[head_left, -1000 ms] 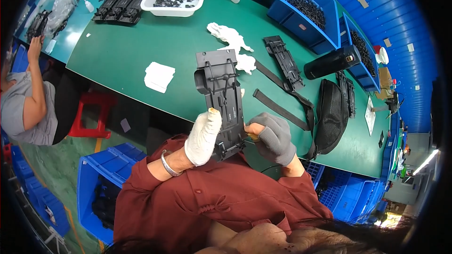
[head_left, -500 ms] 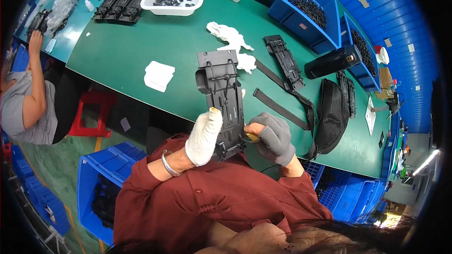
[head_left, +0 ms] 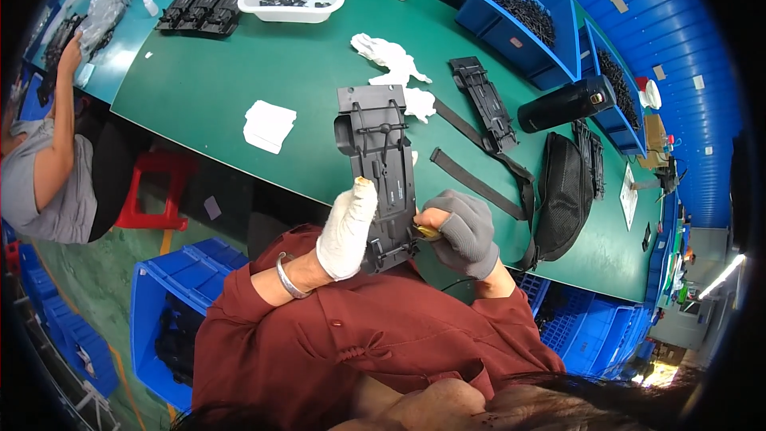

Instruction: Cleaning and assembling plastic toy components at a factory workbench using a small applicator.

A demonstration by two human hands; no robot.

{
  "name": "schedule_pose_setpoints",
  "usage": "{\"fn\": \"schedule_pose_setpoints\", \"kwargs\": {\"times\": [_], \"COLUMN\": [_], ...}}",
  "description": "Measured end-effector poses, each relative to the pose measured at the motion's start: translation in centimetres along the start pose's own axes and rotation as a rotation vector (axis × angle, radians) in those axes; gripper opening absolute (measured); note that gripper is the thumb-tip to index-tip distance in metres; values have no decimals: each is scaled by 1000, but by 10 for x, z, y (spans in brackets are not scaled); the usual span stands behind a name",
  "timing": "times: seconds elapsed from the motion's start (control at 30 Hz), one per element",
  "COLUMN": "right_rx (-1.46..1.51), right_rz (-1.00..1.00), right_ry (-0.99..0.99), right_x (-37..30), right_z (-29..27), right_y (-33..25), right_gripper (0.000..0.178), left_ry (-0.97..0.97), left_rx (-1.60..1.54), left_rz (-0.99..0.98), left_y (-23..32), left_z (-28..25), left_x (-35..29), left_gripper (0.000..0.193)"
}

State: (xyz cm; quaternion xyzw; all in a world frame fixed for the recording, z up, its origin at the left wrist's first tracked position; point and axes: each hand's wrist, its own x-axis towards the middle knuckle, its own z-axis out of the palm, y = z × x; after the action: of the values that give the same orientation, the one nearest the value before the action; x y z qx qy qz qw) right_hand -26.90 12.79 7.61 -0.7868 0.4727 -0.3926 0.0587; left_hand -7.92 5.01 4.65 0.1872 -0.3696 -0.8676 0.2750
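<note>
My left hand (head_left: 349,227), in a white glove, is closed around the left edge of a black plastic toy-vehicle chassis (head_left: 388,168). The chassis is tilted up in front of my chest, its underside with axles and ribs showing. A grey fingerless glove covers my right hand (head_left: 465,233), which is closed on a small yellowish tool (head_left: 428,232). That tool's tip meets the chassis's lower right edge; its exact kind is mostly hidden by my fingers. A similar black chassis (head_left: 485,104) lies on the green table to the right, beyond my hands.
A white tray (head_left: 249,1) of small black parts stands at the back. Blue bins (head_left: 511,44) with black parts line the far right. A black bottle (head_left: 558,105), a black bag (head_left: 561,199) with straps and crumpled white gloves (head_left: 391,60) lie on the table. Another person (head_left: 52,168) sits at left.
My hands and the chassis stay almost in place, the chassis shifting only a hair. The other person's arm at the left has moved toward the plastic bag.
</note>
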Motion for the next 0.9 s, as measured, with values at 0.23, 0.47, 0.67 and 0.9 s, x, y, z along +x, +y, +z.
{"fn": "schedule_pose_setpoints", "kwargs": {"times": [0.23, 0.47, 0.67, 0.9], "right_rx": [4, -10, -18, -10], "right_rz": [-6, 2, -15, -29], "right_ry": [38, 69, 71, 59], "right_x": [-3, -4, -3, -1], "right_z": [5, 6, 9, 9], "right_y": [3, -1, 0, 4], "right_gripper": [36, 35, 35, 32], "left_ry": [9, 0, -57, 6], "left_rx": [0, -22, -60, -31], "left_rz": [-3, 9, 41, 72], "left_y": [1, 3, 1, 1], "left_z": [1, 2, -4, -5], "left_x": [1, -1, -4, -1], "left_gripper": [95, 95, 80, 79]}}
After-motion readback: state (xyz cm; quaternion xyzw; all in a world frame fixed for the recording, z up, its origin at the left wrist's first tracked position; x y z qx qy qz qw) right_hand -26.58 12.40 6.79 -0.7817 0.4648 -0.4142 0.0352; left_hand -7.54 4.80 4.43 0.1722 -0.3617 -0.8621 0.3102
